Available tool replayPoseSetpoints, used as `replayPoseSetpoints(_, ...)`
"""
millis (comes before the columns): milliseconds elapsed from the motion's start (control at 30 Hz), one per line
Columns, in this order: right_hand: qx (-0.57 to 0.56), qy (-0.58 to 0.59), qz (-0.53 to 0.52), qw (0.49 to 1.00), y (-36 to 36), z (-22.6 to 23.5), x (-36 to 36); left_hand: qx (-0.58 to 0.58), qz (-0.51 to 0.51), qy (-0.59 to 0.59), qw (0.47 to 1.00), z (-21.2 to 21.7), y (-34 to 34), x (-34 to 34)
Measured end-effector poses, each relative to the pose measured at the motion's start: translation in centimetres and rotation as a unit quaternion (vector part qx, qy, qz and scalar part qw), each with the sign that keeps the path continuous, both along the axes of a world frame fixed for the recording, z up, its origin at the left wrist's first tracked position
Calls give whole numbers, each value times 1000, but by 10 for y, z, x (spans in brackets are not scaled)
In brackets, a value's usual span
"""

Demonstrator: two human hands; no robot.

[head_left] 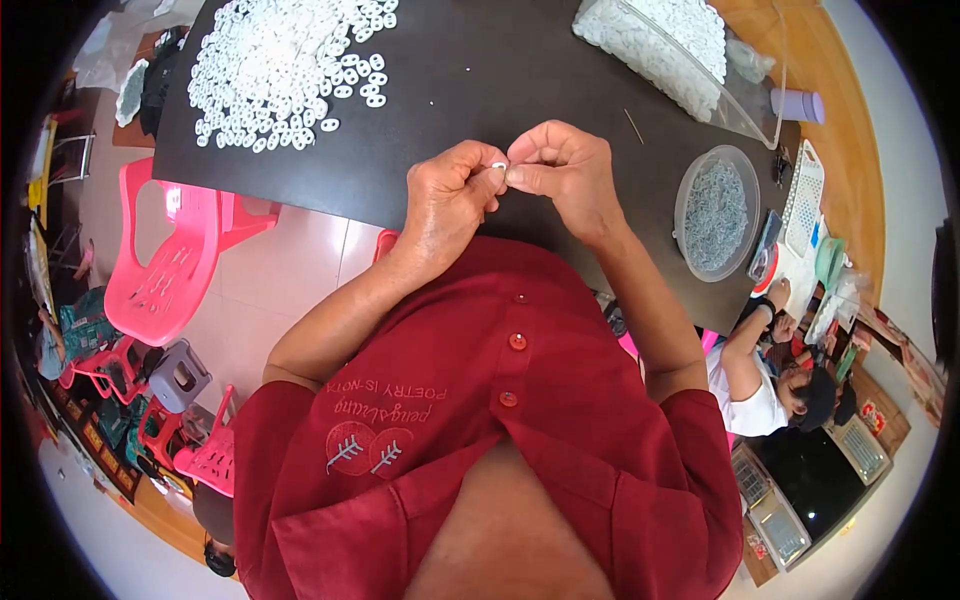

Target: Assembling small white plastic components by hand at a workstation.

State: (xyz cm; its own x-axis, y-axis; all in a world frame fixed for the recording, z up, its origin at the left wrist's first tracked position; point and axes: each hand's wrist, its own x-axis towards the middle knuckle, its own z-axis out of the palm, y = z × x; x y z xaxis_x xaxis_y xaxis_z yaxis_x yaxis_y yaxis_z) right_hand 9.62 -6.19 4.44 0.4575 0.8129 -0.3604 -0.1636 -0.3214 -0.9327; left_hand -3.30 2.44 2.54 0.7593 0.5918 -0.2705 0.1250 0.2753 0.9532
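Note:
Over the near edge of the dark table [440, 110], my two hands meet fingertip to fingertip. Thumb and forefinger of my left hand [443, 198] pinch a small white plastic piece [498, 166], mostly covered by the fingers. My right hand [570, 182] has its thumb and forefinger closed at the edge of that piece; whatever they grip is too small to make out. At the far left lies a heap of white oval two-hole pieces [270, 75]. A round clear tub [683, 225] to the right holds many small grey metallic parts.
A clear bin [745, 122] full of white pieces stands far right, with a thin stick [634, 126] nearby. A purple cup [800, 106] and white perforated basket [803, 200] are beyond. A pink chair [170, 265] stands left. Another person [765, 385] sits at right.

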Motion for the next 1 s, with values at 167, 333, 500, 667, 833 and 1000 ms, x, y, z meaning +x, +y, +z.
replayPoseSetpoints(167,-10,48,-18,999,2,-18,-6,-84,-11,47,995,-9,6,-3)
replayPoseSetpoints(333,-43,66,-1,997,8,-19,-8,-185,36,19,982,-21,12,-10)
replayPoseSetpoints(500,-23,44,20,999,13,-22,-13,-193,46,17,980,-22,16,-16)
replayPoseSetpoints(667,-2,11,38,999,20,-27,-20,-197,75,15,977,-22,18,-20)
replayPoseSetpoints(833,14,-33,30,999,29,-40,-30,-194,84,18,977,-23,20,-26)
replayPoseSetpoints(1000,5,-50,60,997,42,-35,-34,-208,116,10,971,-26,27,-36)
